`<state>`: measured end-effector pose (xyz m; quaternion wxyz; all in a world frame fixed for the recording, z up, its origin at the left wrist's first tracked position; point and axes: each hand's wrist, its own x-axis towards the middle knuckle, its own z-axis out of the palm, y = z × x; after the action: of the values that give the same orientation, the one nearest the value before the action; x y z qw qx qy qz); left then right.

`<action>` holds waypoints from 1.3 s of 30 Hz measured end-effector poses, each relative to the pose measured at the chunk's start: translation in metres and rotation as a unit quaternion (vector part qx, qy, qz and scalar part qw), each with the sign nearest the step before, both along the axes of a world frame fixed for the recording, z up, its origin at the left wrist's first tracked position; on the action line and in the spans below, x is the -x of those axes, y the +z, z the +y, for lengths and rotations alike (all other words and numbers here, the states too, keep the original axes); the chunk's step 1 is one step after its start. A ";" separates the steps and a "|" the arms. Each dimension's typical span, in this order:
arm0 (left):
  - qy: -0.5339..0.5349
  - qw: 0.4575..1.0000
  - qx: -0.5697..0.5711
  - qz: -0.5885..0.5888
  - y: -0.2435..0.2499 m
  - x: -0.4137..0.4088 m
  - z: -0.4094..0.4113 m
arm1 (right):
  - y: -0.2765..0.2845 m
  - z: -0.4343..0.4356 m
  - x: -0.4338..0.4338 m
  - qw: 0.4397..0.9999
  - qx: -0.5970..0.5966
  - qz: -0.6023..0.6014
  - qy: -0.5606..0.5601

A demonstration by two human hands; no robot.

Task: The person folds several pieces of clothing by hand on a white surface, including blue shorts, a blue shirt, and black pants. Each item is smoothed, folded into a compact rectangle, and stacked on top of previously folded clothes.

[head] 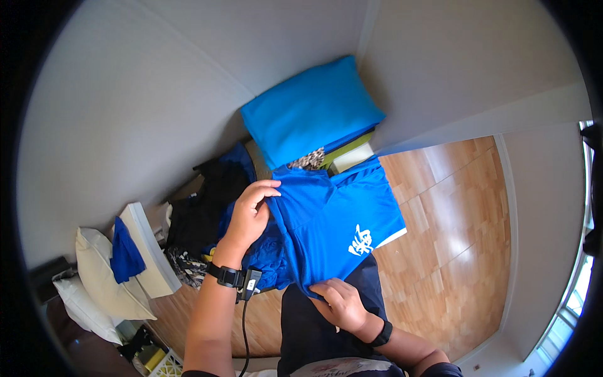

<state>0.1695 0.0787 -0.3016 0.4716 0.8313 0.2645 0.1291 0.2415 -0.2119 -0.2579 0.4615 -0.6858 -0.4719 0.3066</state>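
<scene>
A blue fabric garment with a white printed mark (339,212) lies spread before me. My left hand (252,212) pinches its upper left edge, the fingertips on the cloth. Lower down, my right hand (337,304) grips the garment's near edge between thumb and fingers. Under and left of it is a crumpled blue cloth (268,254). Dark clothes (202,212) are heaped farther left. A bright blue pillow or cushion (313,108) rests beyond the garment, above a patterned cloth (308,160) and a pale box-like item (353,158).
Walls meet behind the pillow. Wooden floor (447,226) lies to the right. At left are a white panel (150,249) with a blue cloth (126,252) over it, cream pillows (101,273) and a white plastic basket (167,365). A cable (244,330) hangs from my left wrist.
</scene>
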 end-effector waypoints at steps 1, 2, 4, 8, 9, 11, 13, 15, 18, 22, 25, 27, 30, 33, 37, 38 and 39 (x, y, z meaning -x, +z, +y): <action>0.004 1.000 -0.001 0.003 -0.007 0.008 0.002 | -0.010 0.003 0.007 1.000 0.008 -0.001 0.010; 0.004 1.000 0.000 0.007 -0.017 0.017 0.004 | -0.019 0.007 0.015 1.000 0.013 -0.001 0.023; 0.005 1.000 0.001 0.013 -0.037 0.036 0.008 | -0.035 0.016 0.030 0.999 0.022 -0.002 0.049; 0.025 0.999 0.026 0.021 -0.067 0.066 0.013 | -0.075 0.031 0.065 0.996 0.013 0.010 0.082; 0.035 0.999 0.033 0.019 -0.076 0.074 0.014 | -0.083 0.034 0.075 0.996 0.015 0.016 0.088; 0.040 0.999 0.023 0.010 -0.086 0.089 0.017 | -0.100 0.041 0.095 0.995 0.011 0.017 0.093; 0.041 0.999 -0.005 -0.007 -0.095 0.102 0.022 | -0.113 0.050 0.112 0.995 0.006 0.024 0.102; 0.053 0.999 -0.013 0.006 -0.097 0.117 0.026 | -0.121 0.059 0.130 0.994 0.007 0.038 0.105; 0.038 0.997 -0.059 0.026 -0.102 0.140 0.034 | -0.132 0.068 0.160 0.992 0.023 0.048 0.117; 0.026 0.995 -0.060 0.078 -0.110 0.167 0.036 | -0.159 0.075 0.199 0.988 0.046 0.044 0.138; 0.001 0.989 -0.055 0.136 -0.120 0.182 0.034 | -0.176 0.076 0.217 0.988 0.060 0.023 0.138; -0.010 0.984 -0.069 0.164 -0.124 0.179 0.029 | -0.186 0.074 0.221 0.987 0.072 0.000 0.143; -0.018 0.978 -0.081 0.194 -0.134 0.177 0.020 | -0.179 0.075 0.203 0.987 0.046 0.071 0.134; 0.016 0.966 -0.143 0.213 -0.132 0.172 0.006 | -0.171 0.069 0.160 0.989 0.009 0.078 0.125; 0.129 0.950 -0.226 0.170 -0.125 0.131 -0.033 | -0.174 0.050 0.066 0.997 0.042 -0.014 0.067; 0.127 0.955 -0.231 0.137 -0.123 0.119 -0.043 | -0.177 0.046 0.041 0.995 0.055 -0.057 0.055; 0.122 0.961 -0.216 0.124 -0.123 0.107 -0.054 | -0.176 0.045 0.013 0.995 0.061 -0.079 0.031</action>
<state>0.0623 0.0244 -0.4247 0.2251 0.8842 0.3861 0.1361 0.2286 -0.1664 -0.4336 0.3703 -0.7197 -0.5085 0.2939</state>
